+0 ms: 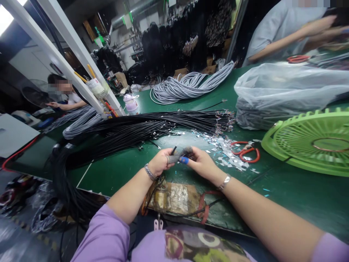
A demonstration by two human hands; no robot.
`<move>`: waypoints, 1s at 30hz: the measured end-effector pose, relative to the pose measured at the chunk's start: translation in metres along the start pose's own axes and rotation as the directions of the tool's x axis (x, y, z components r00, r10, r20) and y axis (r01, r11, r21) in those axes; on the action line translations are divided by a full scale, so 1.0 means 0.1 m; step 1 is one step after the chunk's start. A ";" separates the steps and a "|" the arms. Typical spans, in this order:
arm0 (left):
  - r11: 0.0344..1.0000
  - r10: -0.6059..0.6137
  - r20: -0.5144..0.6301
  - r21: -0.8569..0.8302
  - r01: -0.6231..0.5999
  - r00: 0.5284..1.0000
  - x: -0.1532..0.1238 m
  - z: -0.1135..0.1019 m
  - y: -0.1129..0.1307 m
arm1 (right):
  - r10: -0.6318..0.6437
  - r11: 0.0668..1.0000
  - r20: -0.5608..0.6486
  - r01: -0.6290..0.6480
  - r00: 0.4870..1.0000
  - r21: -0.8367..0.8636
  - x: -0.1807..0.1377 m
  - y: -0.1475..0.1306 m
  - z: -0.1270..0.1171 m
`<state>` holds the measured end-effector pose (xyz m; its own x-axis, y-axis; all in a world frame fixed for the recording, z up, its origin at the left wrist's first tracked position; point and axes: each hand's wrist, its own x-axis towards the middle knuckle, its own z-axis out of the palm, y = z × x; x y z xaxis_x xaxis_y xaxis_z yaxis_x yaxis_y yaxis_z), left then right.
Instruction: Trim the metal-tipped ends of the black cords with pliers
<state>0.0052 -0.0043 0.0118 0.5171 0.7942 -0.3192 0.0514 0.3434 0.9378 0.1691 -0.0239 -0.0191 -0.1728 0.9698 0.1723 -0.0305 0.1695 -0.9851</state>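
Both grips pinch one black cable end (173, 150): left hand (159, 163), right hand (201, 163), near bench (122, 171) front edge, close for fingerwork.

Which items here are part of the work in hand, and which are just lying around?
In use: left hand, right hand, black wire, black wire bundle, foil scraps.
Lying about: red cutters, green fan, plastic bag, grey cable coil.

grn fan (308, 145) R | red scissors (247, 150) | plastic bag (286, 91) | gry cable coil (188, 85)
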 end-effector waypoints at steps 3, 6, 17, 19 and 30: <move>0.999 -0.037 0.017 -0.002 0.037 0.999 0.00 -0.01 0.01 | -0.084 0.988 -0.026 0.080 0.996 -0.131 -0.01 -0.01 0.00; 1.000 -0.030 0.044 -0.005 0.030 0.999 0.01 -0.04 0.00 | -0.019 1.000 0.034 0.019 0.999 -0.003 -0.02 -0.01 0.00; 1.000 -0.018 0.116 0.017 0.016 0.993 0.02 -0.07 0.00 | 0.218 0.955 0.056 -0.224 0.974 0.194 -0.03 0.02 0.09; 1.000 -0.018 0.095 0.024 0.016 0.995 0.02 -0.06 0.01 | 0.088 0.996 -0.077 -0.088 0.993 0.006 -0.03 0.03 0.07; 0.991 0.103 -0.063 0.088 -0.098 0.993 0.05 -0.03 -0.04 | -0.232 0.862 -0.165 0.124 0.958 -0.491 -0.06 0.06 0.01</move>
<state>0.0050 -0.0001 0.0065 0.4653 0.8552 -0.2284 0.0757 0.2187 0.9729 0.1691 -0.0287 -0.0257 0.0043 0.9192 0.3938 0.4352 0.3529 -0.8283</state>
